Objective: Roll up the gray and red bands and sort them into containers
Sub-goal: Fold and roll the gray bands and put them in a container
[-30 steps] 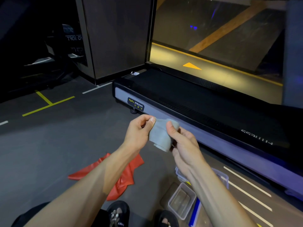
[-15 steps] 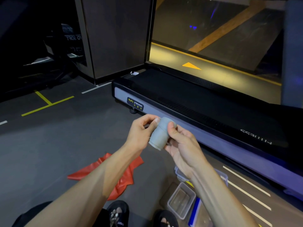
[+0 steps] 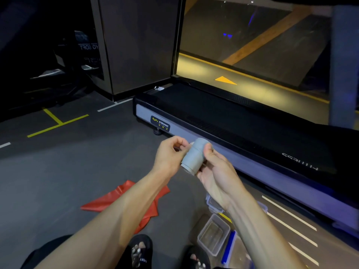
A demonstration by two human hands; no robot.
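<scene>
Head view: two hands, left hand (image 3: 171, 154) and right hand (image 3: 217, 175), grip one gray roll (image 3: 193, 157); one red band (image 3: 124, 202) lies flat.

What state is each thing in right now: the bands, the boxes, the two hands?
gray band: rolled into a cylinder, held in the air
red band: unrolled, crumpled on the floor
clear container: open, nothing visible in it
left hand: fingers curled, at the roll's end
right hand: grips the roll
</scene>
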